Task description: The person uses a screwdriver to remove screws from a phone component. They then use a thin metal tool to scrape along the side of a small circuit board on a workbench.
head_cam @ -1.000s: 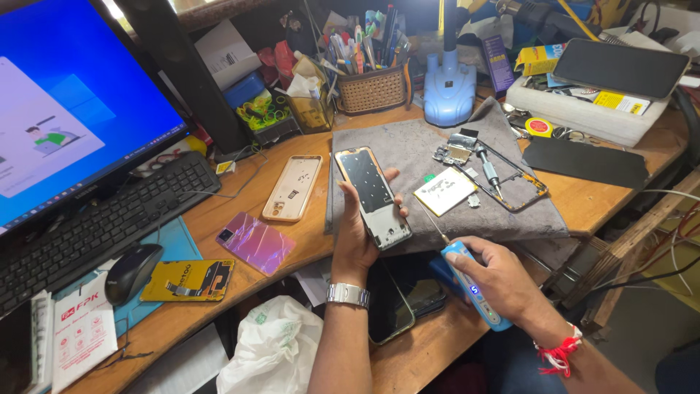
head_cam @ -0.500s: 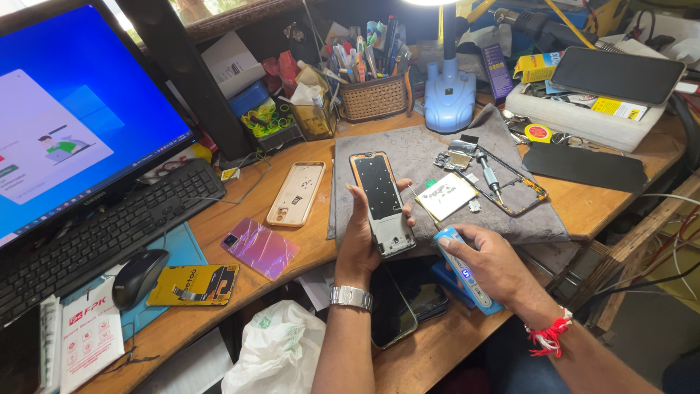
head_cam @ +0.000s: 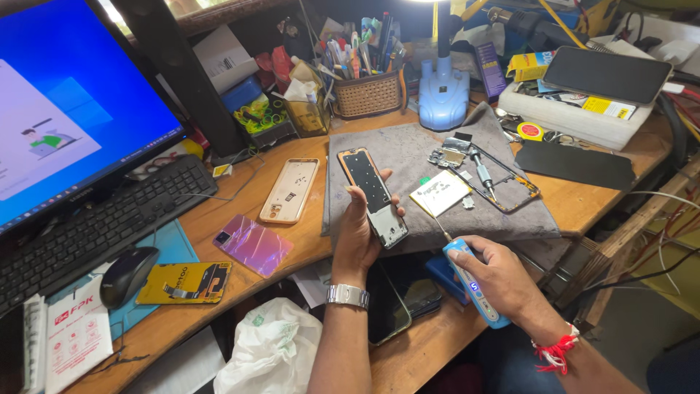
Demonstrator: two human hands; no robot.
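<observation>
Wooden bench (head_cam: 262, 288): grey mat (head_cam: 408, 157) at 12 o'clock, keyboard (head_cam: 95, 226) at 9, mouse (head_cam: 127, 273) beside it.

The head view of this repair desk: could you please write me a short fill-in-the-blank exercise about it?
1. The left hand holds an opened ____ upright.
2. The right hand holds a blue electric ____.
3. The grey mat lies in front of a blue desk ____.
4. The black mouse sits below the ____.

Missing words: phone; screwdriver; lamp; keyboard

Keyboard (head_cam: 95, 226) left on desk (head_cam: 598, 201), mouse (head_cam: 127, 275) in front of it. Mat (head_cam: 415, 157) right of keyboard; lamp (head_cam: 442, 91) and basket (head_cam: 368, 93) behind mat.
</observation>
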